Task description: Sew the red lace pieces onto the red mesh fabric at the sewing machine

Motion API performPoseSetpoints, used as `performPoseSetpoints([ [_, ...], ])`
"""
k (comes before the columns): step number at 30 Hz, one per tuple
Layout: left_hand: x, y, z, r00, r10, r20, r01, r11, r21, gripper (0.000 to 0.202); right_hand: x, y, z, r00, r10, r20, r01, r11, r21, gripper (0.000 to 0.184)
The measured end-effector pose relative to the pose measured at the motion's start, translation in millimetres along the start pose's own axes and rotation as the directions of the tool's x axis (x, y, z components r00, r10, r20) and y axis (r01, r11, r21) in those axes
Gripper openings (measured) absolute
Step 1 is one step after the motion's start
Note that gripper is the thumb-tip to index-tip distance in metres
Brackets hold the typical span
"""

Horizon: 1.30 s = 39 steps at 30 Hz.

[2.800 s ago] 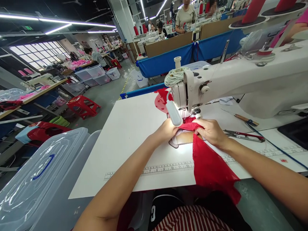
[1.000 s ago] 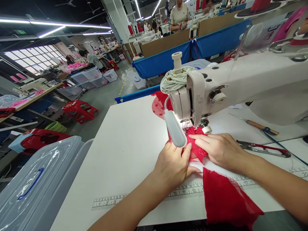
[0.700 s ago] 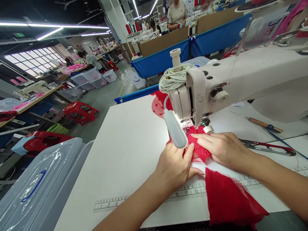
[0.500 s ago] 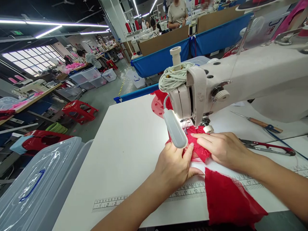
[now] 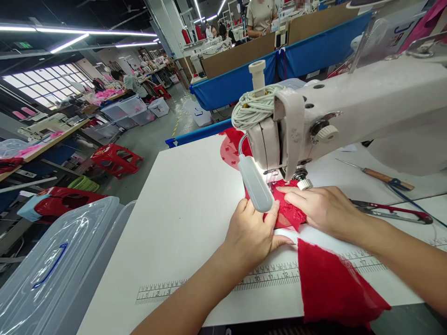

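Red lace fabric [image 5: 292,213] lies under the needle area of a white sewing machine [image 5: 349,116]. My left hand [image 5: 249,228] rests on the left side of this fabric, fingers spread and thumb apart; a grey lamp [image 5: 256,186] hides some of its fingertips. From the right, my right hand [image 5: 324,207] presses the lace down with stretched fingers close to the presser foot, which is partly hidden. A separate-looking red fabric piece [image 5: 331,284] hangs over the table's front edge below my hands. More sheer red fabric [image 5: 232,151] lies behind the machine head.
Thread snips [image 5: 394,213] and a wooden-handled awl [image 5: 380,177] lie right of my right hand. A printed ruler [image 5: 160,292] runs along the white table [image 5: 181,209]. Lidded plastic boxes [image 5: 52,265] stand at the left. Red stools [image 5: 117,158] and other people are farther off.
The lace has shifted slightly toward the needle, with both hands still on it. The view has moved slightly, and the hanging red piece lies nearly as before.
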<state>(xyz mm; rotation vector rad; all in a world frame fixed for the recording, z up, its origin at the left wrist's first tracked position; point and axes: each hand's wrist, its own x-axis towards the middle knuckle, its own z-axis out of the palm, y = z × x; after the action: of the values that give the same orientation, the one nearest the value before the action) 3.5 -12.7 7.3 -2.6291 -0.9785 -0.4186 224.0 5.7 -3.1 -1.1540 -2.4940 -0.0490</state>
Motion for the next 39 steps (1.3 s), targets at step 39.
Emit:
performPoseSetpoints([
  [39,-0.1,-4.3,-7.2,0.998,-0.005,0.057,0.005,1.000,0.009,0.079,-0.4,2.4,-1.3,0.989,-0.075,-0.128,0.072,0.997,-0.031,0.038],
])
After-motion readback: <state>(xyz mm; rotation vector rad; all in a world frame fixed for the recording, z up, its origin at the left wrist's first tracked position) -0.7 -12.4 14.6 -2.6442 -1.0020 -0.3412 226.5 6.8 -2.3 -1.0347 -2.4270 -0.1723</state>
